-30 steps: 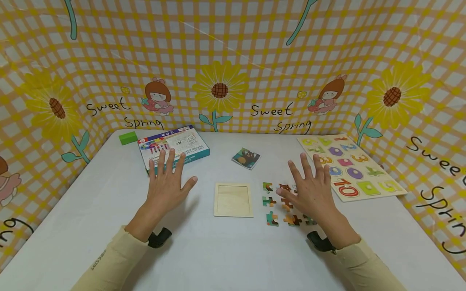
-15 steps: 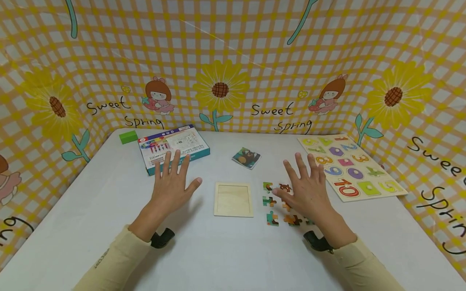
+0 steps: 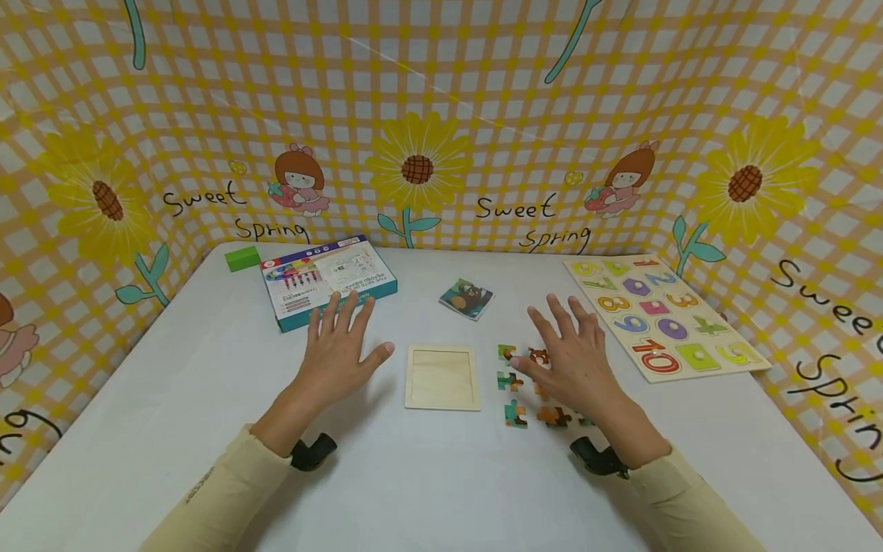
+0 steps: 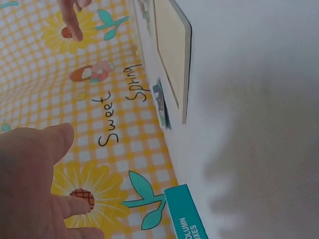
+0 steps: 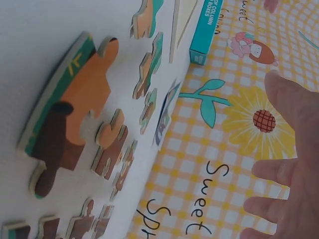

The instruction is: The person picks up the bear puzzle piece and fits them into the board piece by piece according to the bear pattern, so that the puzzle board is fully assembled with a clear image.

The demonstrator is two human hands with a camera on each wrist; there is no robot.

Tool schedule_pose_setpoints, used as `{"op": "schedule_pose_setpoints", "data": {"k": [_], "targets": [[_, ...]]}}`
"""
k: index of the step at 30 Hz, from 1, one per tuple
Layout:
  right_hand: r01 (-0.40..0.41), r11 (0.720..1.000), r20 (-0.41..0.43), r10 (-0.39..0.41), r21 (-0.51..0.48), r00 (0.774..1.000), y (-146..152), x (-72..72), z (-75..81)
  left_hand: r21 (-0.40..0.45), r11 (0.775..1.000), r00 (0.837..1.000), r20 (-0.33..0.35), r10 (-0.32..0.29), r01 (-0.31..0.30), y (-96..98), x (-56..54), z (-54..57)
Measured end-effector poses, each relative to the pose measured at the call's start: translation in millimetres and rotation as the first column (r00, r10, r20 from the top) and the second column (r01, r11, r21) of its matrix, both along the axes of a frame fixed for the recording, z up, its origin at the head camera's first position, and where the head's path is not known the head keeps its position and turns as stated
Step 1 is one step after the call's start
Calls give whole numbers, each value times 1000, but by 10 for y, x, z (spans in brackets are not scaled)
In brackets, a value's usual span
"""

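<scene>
Both hands hover over the white table with fingers spread, holding nothing. My left hand (image 3: pixel 338 360) is between the boxed set (image 3: pixel 331 280) and a square wooden tray (image 3: pixel 442 379) with a raised rim. Over several loose jigsaw pieces (image 3: pixel 511 381) hangs my right hand (image 3: pixel 576 364), hiding some of them in the head view. The right wrist view shows a large brown and green jigsaw piece (image 5: pixel 75 109) close up, with others spread beyond it. Behind the tray lies a small card with a bear picture (image 3: pixel 467 299).
A wooden number puzzle board (image 3: pixel 665 318) lies at the right, its colourful numbers and knobbed shapes in place. At the far left corner sits a green block (image 3: pixel 242 260). A checked sunflower cloth (image 3: pixel 421 84) walls the table at the back and sides.
Both hands have drifted inward: the left hand to the right, toward the tray, and the right hand slightly left over the jigsaw pieces. The objects on the table have stayed put.
</scene>
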State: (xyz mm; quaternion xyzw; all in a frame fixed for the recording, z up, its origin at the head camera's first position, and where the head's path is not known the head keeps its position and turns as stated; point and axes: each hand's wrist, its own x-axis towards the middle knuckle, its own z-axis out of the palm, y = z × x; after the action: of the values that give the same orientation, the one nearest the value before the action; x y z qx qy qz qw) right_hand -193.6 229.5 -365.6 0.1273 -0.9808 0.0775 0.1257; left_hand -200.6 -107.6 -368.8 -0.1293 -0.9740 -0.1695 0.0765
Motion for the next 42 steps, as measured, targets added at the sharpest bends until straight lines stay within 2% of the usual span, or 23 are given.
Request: {"op": "schedule_pose_setpoints", "data": {"k": [3,6,10,26,37,42], "targets": [[-19,1000,30,19,-21,999,-4,-15,-11,3,1000,999,29,-20,20,24,-7,-15],[-37,998,49,39,-41,998,-4,-26,-20,14,999,999,31,-44,44,46,-10,-36],[-51,997,50,54,-55,997,-11,-39,-34,34,997,997,30,-71,70,73,-10,-62],[-109,986,72,119,-128,990,-18,-138,-74,141,977,979,100,-178,163,130,-53,-188],[-110,981,106,128,-157,986,-15,-215,-123,204,962,967,141,-214,183,182,-37,-228],[-100,984,117,118,-146,986,-10,-252,-154,196,963,964,151,-217,186,193,-45,-265]]}}
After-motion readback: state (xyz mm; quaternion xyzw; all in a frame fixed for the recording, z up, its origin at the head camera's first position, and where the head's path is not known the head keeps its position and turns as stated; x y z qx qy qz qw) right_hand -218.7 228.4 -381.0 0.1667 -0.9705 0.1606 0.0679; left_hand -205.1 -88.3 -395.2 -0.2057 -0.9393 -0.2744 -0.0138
